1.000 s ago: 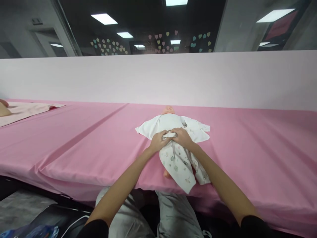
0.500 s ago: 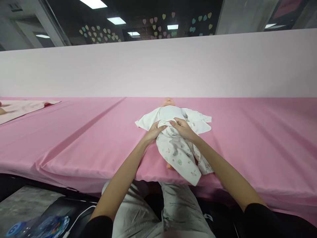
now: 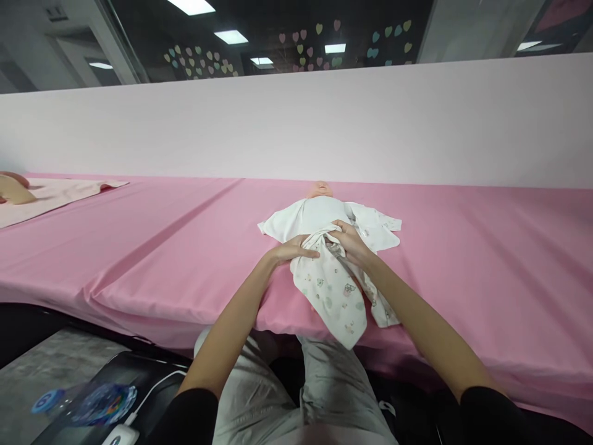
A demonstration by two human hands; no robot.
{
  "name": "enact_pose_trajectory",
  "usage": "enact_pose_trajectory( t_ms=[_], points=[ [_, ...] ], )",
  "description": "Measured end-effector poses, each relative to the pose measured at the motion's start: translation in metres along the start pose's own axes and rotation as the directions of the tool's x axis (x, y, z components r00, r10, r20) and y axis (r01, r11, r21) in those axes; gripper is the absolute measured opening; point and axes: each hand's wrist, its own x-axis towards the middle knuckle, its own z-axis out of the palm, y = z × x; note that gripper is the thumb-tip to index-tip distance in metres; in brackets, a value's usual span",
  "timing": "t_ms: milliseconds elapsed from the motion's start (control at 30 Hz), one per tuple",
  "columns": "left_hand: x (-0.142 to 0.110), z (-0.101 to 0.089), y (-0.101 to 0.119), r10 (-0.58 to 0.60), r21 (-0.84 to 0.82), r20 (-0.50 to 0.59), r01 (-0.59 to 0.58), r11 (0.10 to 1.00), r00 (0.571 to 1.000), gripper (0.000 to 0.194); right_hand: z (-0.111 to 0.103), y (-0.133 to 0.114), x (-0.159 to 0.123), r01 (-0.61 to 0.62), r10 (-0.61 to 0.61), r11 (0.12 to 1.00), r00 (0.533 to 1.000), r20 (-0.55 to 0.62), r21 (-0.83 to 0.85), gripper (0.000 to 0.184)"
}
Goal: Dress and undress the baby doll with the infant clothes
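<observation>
A baby doll [image 3: 320,189] lies on its back on the pink sheet, head away from me, in a white top [image 3: 319,213] with sleeves spread out. Printed baby trousers [image 3: 327,287] cover its lower body, the legs pointing toward me and one hanging over the table's edge. At the left of the waistband my left hand [image 3: 293,249] grips the cloth, thumb on top. My right hand [image 3: 351,243] pinches the waistband on the right side, and the cloth gapes in a fold between both hands. The doll's legs are mostly hidden under the fabric.
The pink sheet [image 3: 171,247] covers a long table against a white partition [image 3: 296,130]. On the far left lies a pale cloth [image 3: 60,196] with part of another doll [image 3: 16,188]. Below left, a plastic bottle [image 3: 99,403] and a white cable [image 3: 155,395] rest on a black seat.
The waistband has gone from bunched to gaping open between the hands. My right hand has lifted its edge a little, and the hanging trouser leg has swung slightly left.
</observation>
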Motion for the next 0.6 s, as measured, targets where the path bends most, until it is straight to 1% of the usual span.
enact_pose_trajectory(
  t_ms=[33, 100, 167, 200, 233, 267, 300, 367, 400, 433, 467, 500, 533, 600],
  points=[
    [0.0, -0.002, -0.001, -0.017, -0.028, -0.002, 0.017, 0.999, 1.0, 0.048, 0.0, 0.001, 0.001, -0.015, 0.016, 0.999, 1.0, -0.005, 0.042, 0.021],
    [0.003, -0.004, -0.005, -0.019, -0.127, -0.056, 0.012, 0.992, 0.998, 0.039, -0.002, 0.001, 0.003, -0.057, 0.058, 0.993, 0.998, -0.005, 0.108, 0.026],
    [0.007, -0.006, -0.008, 0.013, -0.222, -0.141, -0.045, 0.974, 0.99, 0.037, -0.003, 0.001, 0.002, -0.083, 0.086, 0.985, 0.996, -0.011, 0.151, 0.029],
    [0.009, -0.006, -0.009, 0.029, -0.255, -0.179, -0.075, 0.964, 0.983, 0.038, -0.004, 0.0, 0.001, -0.099, 0.099, 0.983, 0.995, 0.007, 0.155, 0.029],
    [0.011, -0.006, -0.01, 0.043, -0.275, -0.216, -0.103, 0.956, 0.976, 0.038, -0.004, -0.002, -0.001, -0.12, 0.113, 0.982, 0.992, 0.054, 0.147, 0.029],
    [0.012, -0.006, -0.009, 0.054, -0.283, -0.252, -0.127, 0.951, 0.966, 0.038, -0.005, -0.004, -0.003, -0.146, 0.129, 0.981, 0.983, 0.131, 0.132, 0.027],
    [0.013, -0.005, -0.009, 0.064, -0.28, -0.289, -0.148, 0.949, 0.955, 0.038, -0.005, -0.007, -0.006, -0.174, 0.146, 0.979, 0.963, 0.228, 0.108, 0.026],
    [0.013, -0.004, -0.008, 0.074, -0.251, -0.351, -0.17, 0.953, 0.933, 0.038, -0.006, -0.011, -0.012, -0.208, 0.182, 0.978, 0.893, 0.413, 0.019, 0.023],
    [0.013, -0.004, -0.008, 0.078, -0.234, -0.371, -0.174, 0.957, 0.926, 0.039, -0.005, -0.013, -0.015, -0.202, 0.194, 0.979, 0.861, 0.47, -0.035, 0.024],
    [0.014, -0.003, -0.008, 0.077, -0.22, -0.38, -0.171, 0.96, 0.922, 0.041, -0.004, -0.013, -0.016, -0.186, 0.204, 0.979, 0.843, 0.497, -0.087, 0.025],
    [0.014, -0.002, -0.008, 0.071, -0.21, -0.381, -0.161, 0.964, 0.922, 0.043, -0.003, -0.013, -0.017, -0.166, 0.208, 0.978, 0.842, 0.498, -0.128, 0.026],
    [0.014, -0.001, -0.008, 0.065, -0.202, -0.378, -0.15, 0.968, 0.924, 0.045, -0.001, -0.012, -0.017, -0.157, 0.208, 0.977, 0.858, 0.471, -0.145, 0.026],
    [0.014, 0.0, -0.008, 0.058, -0.196, -0.377, -0.141, 0.97, 0.924, 0.046, 0.0, -0.01, -0.016, -0.164, 0.201, 0.979, 0.885, 0.42, -0.122, 0.021],
    [0.015, 0.003, -0.008, 0.034, -0.189, -0.366, -0.11, 0.976, 0.93, 0.046, 0.003, -0.007, -0.013, -0.21, 0.19, 0.977, 0.94, 0.285, 0.042, 0.009]
  ],
)
